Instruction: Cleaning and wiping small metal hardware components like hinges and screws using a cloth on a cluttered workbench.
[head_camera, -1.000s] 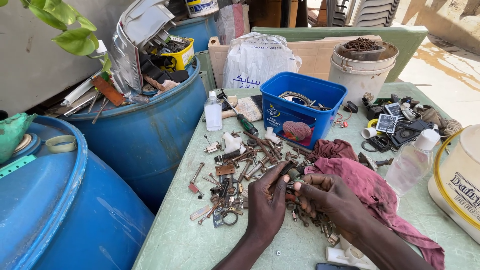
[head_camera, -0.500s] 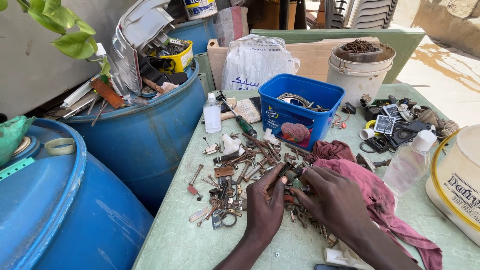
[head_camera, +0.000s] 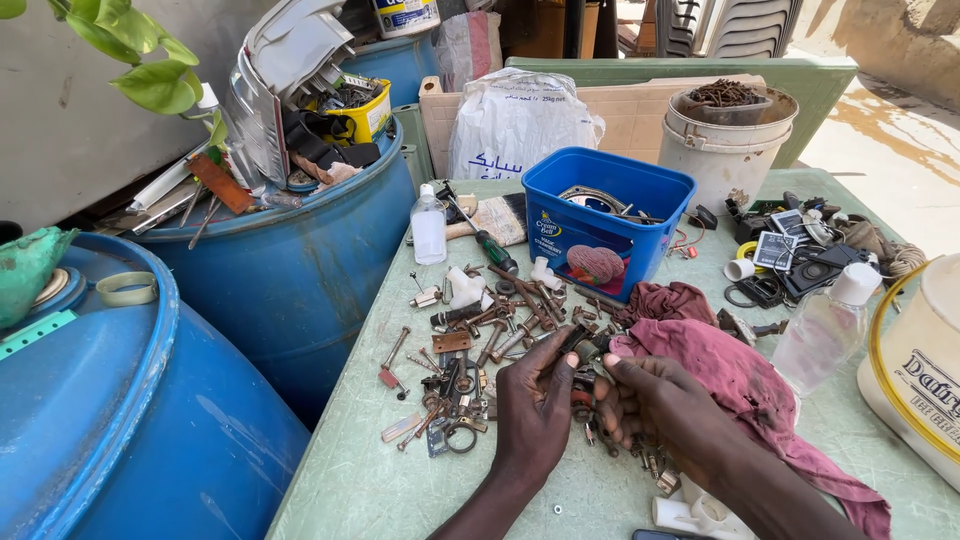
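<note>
- Rusty hardware pile (head_camera: 480, 340) lies on our green table (head_camera: 350, 480), beside the maroon rag (head_camera: 740, 370).
- We have drawn both hands closer: left hand (head_camera: 535, 405) and right hand (head_camera: 655, 405) now pinch one dark metal piece (head_camera: 583, 350) together, lifted at the pile's edge.

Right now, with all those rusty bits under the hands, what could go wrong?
The left hand and right hand are bare and pinch a small dark metal part amid a pile of rusty bolts and hooks; a sharp end might scratch a finger. The maroon rag lies against the right wrist, so a pull could drag small pieces off the green table. The clear bottle beside the rag might tip.
</note>
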